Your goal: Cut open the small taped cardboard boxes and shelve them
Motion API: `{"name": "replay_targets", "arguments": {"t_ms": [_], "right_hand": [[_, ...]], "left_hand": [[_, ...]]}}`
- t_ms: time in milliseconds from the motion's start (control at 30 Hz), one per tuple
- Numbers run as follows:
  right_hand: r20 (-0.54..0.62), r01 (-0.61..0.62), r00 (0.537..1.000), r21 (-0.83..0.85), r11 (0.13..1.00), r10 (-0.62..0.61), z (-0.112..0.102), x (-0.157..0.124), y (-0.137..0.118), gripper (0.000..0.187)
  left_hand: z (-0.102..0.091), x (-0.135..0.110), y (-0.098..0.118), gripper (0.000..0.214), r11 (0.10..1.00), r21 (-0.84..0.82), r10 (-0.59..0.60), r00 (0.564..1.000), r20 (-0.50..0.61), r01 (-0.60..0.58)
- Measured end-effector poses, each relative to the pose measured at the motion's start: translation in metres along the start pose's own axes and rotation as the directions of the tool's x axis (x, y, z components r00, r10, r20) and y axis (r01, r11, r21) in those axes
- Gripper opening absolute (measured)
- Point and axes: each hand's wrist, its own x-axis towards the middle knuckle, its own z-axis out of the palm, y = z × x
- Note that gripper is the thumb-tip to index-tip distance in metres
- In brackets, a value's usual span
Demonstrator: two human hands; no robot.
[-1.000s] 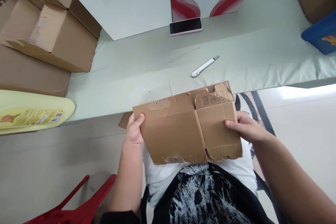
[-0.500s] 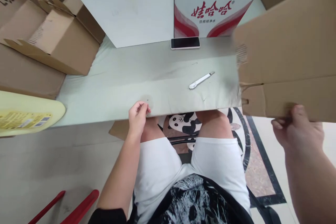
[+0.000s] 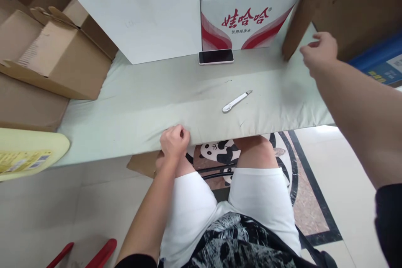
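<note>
My left hand (image 3: 174, 140) is closed in a fist and rests on the front edge of the cloth-covered table (image 3: 141, 109); nothing shows in it. My right hand (image 3: 320, 52) is over the table's right side, fingers loosely bent and apart, with nothing between them. Just left of it a brown cardboard piece (image 3: 298, 25) stands on edge beside the white and red water carton (image 3: 248, 27). Between the hands lies a white utility knife (image 3: 236, 101), its blade end pointing away to the right. A phone (image 3: 216, 56) lies flat, dark screen up, against the carton.
Plain white boxes (image 3: 144, 21) stand along the back. Brown cardboard boxes (image 3: 72, 58) fill the left, with a pale yellow bottle (image 3: 31, 150) in front. At the right are a large brown box (image 3: 354, 12) and a blue package (image 3: 381, 60). Red bars (image 3: 100, 253) show at lower left.
My right hand has carried the cardboard from the right front to the back right, and let it go beside the carton. My left hand has closed into a fist. The view has shifted slightly.
</note>
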Motion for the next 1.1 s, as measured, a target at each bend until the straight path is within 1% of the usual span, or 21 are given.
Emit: {"name": "replay_targets", "arguments": {"t_ms": [33,67,167,300,400,433,500,567,633,667,700,733,767,800,833,867,900,967,1000,1033,1100], "right_hand": [[0.044,-0.108,0.993,-0.007,0.994,0.108,0.002,-0.011,-0.009,0.052],[0.091,-0.122,0.988,-0.009,0.993,0.122,0.005,-0.026,-0.017,0.050],[0.203,0.002,0.979,0.021,1.000,-0.006,0.022,-0.078,-0.026,0.046],[0.332,0.147,0.930,0.063,0.987,-0.160,0.051,-0.131,-0.015,0.048],[0.298,0.236,0.932,-0.067,0.969,-0.206,0.060,-0.151,-0.008,0.047],[0.287,0.263,0.932,-0.116,0.958,-0.222,0.060,-0.155,-0.008,0.048],[0.286,0.280,0.928,-0.115,0.953,-0.238,0.059,-0.159,-0.010,0.050],[0.301,0.272,0.929,-0.156,0.949,-0.217,0.056,-0.160,-0.016,0.052],[0.321,0.250,0.931,-0.222,0.942,-0.172,0.054,-0.162,-0.021,0.054],[0.327,0.239,0.933,-0.253,0.937,-0.150,0.053,-0.163,-0.023,0.056],[0.329,0.232,0.935,-0.274,0.933,-0.136,0.053,-0.164,-0.025,0.058],[0.328,0.227,0.936,-0.288,0.930,-0.127,0.052,-0.165,-0.027,0.060],[0.330,0.224,0.936,-0.296,0.928,-0.121,0.052,-0.165,-0.029,0.061],[0.335,0.225,0.935,-0.298,0.928,-0.119,0.051,-0.165,-0.030,0.061],[0.342,0.225,0.932,-0.298,0.928,-0.116,0.050,-0.166,-0.032,0.061],[0.352,0.224,0.929,-0.299,0.928,-0.111,0.049,-0.166,-0.033,0.060],[0.361,0.222,0.927,-0.304,0.926,-0.104,0.048,-0.166,-0.035,0.060],[0.371,0.221,0.924,-0.324,0.920,-0.091,0.046,-0.166,-0.038,0.062],[0.372,0.219,0.924,-0.336,0.916,-0.085,0.045,-0.166,-0.040,0.063],[0.371,0.219,0.925,-0.347,0.912,-0.081,0.045,-0.166,-0.041,0.064],[0.370,0.217,0.926,-0.362,0.906,-0.074,0.044,-0.166,-0.042,0.065]], "left_hand": [[0.000,0.000,0.000,0.021,1.000,0.014,0.000,1.000,-0.003,0.000],[0.001,0.000,0.000,0.021,1.000,0.024,0.000,1.000,-0.004,0.000],[0.002,0.001,0.002,0.023,0.999,0.037,0.002,1.000,0.001,-0.002],[-0.001,0.000,0.001,0.019,0.999,0.033,0.005,0.999,0.043,-0.006],[-0.014,0.005,-0.013,0.018,1.000,0.004,0.008,0.993,0.115,-0.008],[-0.022,0.009,-0.021,0.019,1.000,0.000,0.001,0.992,0.125,-0.001],[-0.043,0.024,-0.036,0.022,1.000,0.015,-0.024,0.994,0.103,0.023],[-0.072,0.051,-0.051,0.016,0.997,0.059,-0.051,0.998,0.038,0.049],[-0.109,0.087,-0.066,0.005,0.992,0.119,-0.042,0.998,-0.044,0.047],[-0.129,0.108,-0.075,0.015,0.986,0.164,-0.011,0.996,-0.083,0.025],[-0.149,0.130,-0.084,0.030,0.962,0.274,0.066,0.987,-0.147,-0.024],[-0.168,0.151,-0.096,0.046,0.929,0.369,0.099,0.970,-0.224,-0.010],[-0.186,0.170,-0.109,0.063,0.905,0.420,0.075,0.946,-0.315,0.068],[-0.203,0.188,-0.123,0.077,0.887,0.440,0.035,0.930,-0.365,0.139],[-0.216,0.202,-0.137,0.085,0.882,0.426,-0.023,0.923,-0.385,0.200],[-0.227,0.212,-0.151,0.086,0.881,0.380,-0.132,0.917,-0.377,0.283],[-0.235,0.219,-0.163,0.081,0.864,0.339,-0.263,0.907,-0.329,0.373],[-0.240,0.221,-0.179,0.074,0.852,0.317,-0.334,0.899,-0.284,0.417],[-0.239,0.219,-0.180,0.075,0.853,0.311,-0.344,0.899,-0.272,0.420],[-0.236,0.213,-0.176,0.076,0.854,0.313,-0.338,0.901,-0.272,0.415],[-0.229,0.199,-0.156,0.075,0.850,0.338,-0.319,0.905,-0.280,0.404]]}}
